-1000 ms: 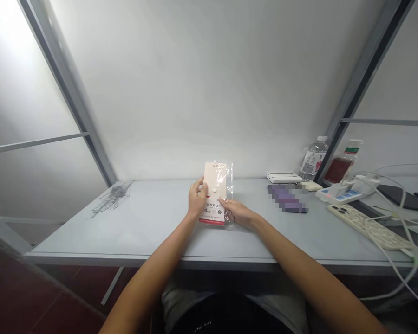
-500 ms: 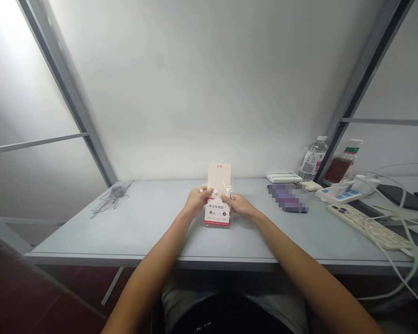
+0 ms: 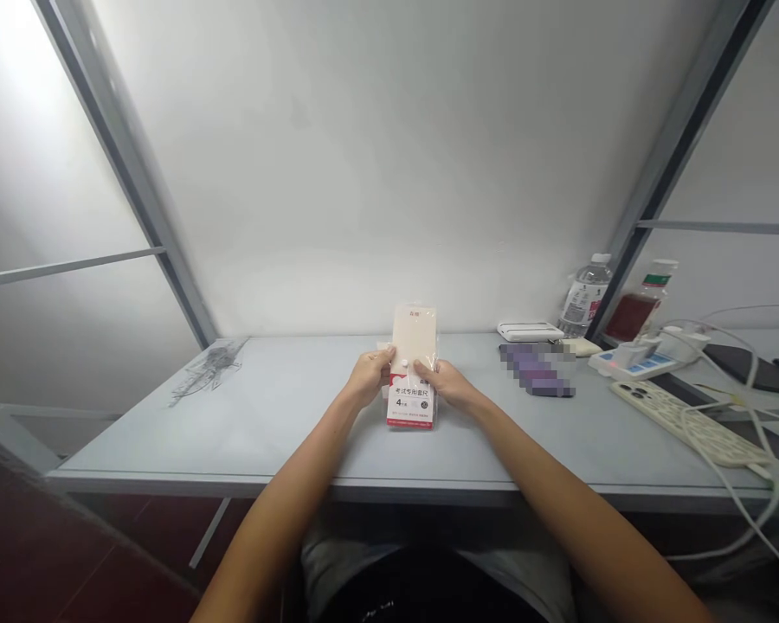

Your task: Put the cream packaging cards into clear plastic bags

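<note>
Since the last frame, the ruler-set packet has squared up and slid slightly toward the right hand; it stood a little skewed before and now sits nearly upright between both hands. The left hand grips its left side, with the left thumb across the front of the clear plastic sleeve. The right hand mirrors that on the right side, with the right thumb on the front, so I read both hands as closed on the packet, neither released. The thumbs sit just above the red-and-white label, and the cream card rises above them. I cannot tell whether the packet's lower end touches the pale grey desk below the fingers. Beyond the right fingers are a pixelated purple object, a flat white box and a water bottle. Farther right lie a blue-and-white power strip and a cream perforated power strip. Left of the left fingers, a dark scribbled mark shows on the desk.
</note>
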`<state>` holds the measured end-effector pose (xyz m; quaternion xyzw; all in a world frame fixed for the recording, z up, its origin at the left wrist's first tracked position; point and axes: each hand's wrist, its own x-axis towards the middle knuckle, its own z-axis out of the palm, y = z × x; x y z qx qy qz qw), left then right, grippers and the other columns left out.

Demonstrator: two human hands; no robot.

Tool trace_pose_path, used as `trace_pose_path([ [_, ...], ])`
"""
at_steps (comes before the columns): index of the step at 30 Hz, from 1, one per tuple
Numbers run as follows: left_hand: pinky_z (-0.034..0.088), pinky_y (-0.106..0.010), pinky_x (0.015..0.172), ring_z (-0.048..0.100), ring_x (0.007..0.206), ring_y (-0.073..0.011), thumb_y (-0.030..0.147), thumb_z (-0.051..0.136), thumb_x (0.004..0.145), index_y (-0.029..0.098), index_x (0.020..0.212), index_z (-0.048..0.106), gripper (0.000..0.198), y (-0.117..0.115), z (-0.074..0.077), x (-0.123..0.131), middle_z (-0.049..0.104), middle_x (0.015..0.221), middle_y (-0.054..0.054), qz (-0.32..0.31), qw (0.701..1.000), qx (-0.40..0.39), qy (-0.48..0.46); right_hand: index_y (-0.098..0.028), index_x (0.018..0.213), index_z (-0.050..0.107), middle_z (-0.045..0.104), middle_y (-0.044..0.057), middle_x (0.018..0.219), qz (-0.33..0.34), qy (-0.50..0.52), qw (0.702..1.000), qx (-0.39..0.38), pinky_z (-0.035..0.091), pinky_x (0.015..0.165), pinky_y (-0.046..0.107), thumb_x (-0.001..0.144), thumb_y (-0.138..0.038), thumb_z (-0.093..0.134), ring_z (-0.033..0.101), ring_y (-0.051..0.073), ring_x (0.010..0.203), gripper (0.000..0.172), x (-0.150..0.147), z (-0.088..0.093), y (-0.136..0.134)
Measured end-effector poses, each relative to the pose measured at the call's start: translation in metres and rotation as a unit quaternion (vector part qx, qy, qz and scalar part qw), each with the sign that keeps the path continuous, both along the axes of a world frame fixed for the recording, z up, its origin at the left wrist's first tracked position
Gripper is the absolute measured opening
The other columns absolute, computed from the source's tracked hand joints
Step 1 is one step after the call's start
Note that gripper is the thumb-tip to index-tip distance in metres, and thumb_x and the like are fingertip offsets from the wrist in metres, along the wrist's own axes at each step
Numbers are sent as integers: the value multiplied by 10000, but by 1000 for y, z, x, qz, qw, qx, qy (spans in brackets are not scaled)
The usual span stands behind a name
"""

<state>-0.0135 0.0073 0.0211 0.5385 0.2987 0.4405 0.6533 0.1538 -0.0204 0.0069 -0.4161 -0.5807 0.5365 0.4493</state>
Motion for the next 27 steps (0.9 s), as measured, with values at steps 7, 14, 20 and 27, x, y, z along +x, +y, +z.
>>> trace_pose_path([
  [7,427,-260,584,563,615,-130,417,681,641,104,759,635,338,-4,7,-3,621,717,-60,-58,998,-34,8,-126,920,625,685,105,835,17,38,999,-8,506,651,304,745,-528,551,644,210,734,445,3,2,-2],
  [14,468,-302,630,590,629,-158,403,702,606,99,676,650,316,1,-1,1,646,689,-76,60,997,13,47,-144,983,620,678,102,916,29,38,999,0,495,708,319,754,-480,566,633,219,808,410,4,2,-1],
  [20,421,-250,473,542,501,-132,450,693,585,119,574,633,336,3,-4,2,588,551,-41,205,964,110,132,-150,987,621,675,101,927,13,-22,1000,6,500,671,332,706,-457,625,630,224,797,416,4,-1,2],
  [27,380,-220,446,544,536,-119,625,482,701,106,884,664,580,1,6,0,635,708,-90,79,996,42,29,-135,945,623,674,115,914,-48,12,998,31,488,643,318,708,-453,618,626,231,789,396,7,3,3],
])
